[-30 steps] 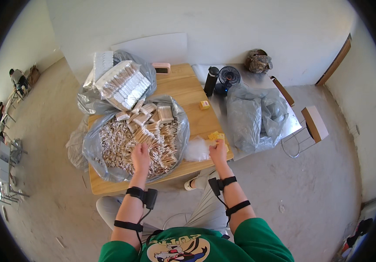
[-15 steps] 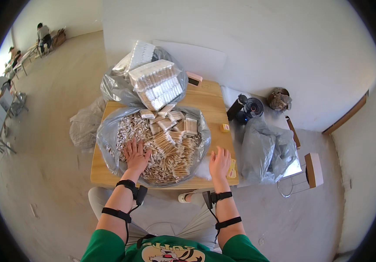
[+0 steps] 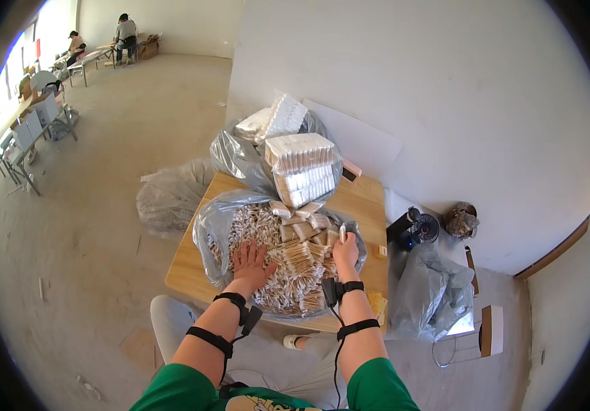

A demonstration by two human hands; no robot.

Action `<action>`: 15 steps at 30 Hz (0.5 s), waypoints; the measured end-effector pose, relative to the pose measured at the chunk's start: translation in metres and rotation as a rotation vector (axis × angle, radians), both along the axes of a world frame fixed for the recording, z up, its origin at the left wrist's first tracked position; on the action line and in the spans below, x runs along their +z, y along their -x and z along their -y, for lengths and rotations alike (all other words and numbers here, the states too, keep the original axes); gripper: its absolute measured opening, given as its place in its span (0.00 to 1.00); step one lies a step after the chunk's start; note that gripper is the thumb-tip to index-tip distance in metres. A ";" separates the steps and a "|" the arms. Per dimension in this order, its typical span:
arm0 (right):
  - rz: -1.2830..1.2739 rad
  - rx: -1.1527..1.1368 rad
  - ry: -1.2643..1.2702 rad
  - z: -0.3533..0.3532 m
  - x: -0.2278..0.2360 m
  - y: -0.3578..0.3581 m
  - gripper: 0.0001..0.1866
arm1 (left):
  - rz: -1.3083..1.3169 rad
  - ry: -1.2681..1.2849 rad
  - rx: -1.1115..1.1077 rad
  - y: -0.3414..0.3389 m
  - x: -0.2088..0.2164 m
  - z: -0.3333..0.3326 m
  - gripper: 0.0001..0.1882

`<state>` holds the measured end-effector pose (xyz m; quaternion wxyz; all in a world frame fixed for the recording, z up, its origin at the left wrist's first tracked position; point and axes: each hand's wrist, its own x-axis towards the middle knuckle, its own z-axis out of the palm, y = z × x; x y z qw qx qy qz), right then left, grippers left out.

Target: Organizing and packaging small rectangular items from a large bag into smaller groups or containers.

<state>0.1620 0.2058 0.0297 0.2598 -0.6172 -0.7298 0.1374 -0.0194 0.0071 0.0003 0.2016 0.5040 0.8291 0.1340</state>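
My left grip (image 3: pixel 250 267) lies palm down, fingers spread apart, on a heap of loose cotton swabs (image 3: pixel 291 291) filling an open grey bag (image 3: pixel 211 222) along the near edge of the wooden desk (image 3: pixel 191 272). My right grip (image 3: pixel 346 253), fingers together, is clamped on a pale swab packet (image 3: pixel 342 233) at the bag's right side, toward the desk's right edge; only a narrow strip of it shows above my fingers. More small packets (image 3: pixel 305 229) lie on the heap's far side. Beyond them, at the middle of the desk's far edge, rises a clear-wrapped block of swabs (image 3: pixel 303 168), grey plastic bunched around it. A small yellow box (image 3: pixel 381 251) sits by the right edge, and yellow packaging (image 3: pixel 377 303) near the near right corner. Just past the right edge, a dark bottle (image 3: pixel 403 223), a black fan (image 3: pixel 425 229), a camouflage cap (image 3: pixel 461 220) and a crumpled grey bag (image 3: pixel 432 291) crowd a metal-topped table (image 3: pixel 396 201). Black straps (image 3: pixel 358 327) circle my forearms. Across the room, two people (image 3: pixel 126 31) are at other tables.
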 end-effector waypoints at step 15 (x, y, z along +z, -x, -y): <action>-0.711 0.626 0.501 0.123 0.015 -0.005 0.18 | 0.547 -0.619 0.154 -0.027 0.040 0.010 0.16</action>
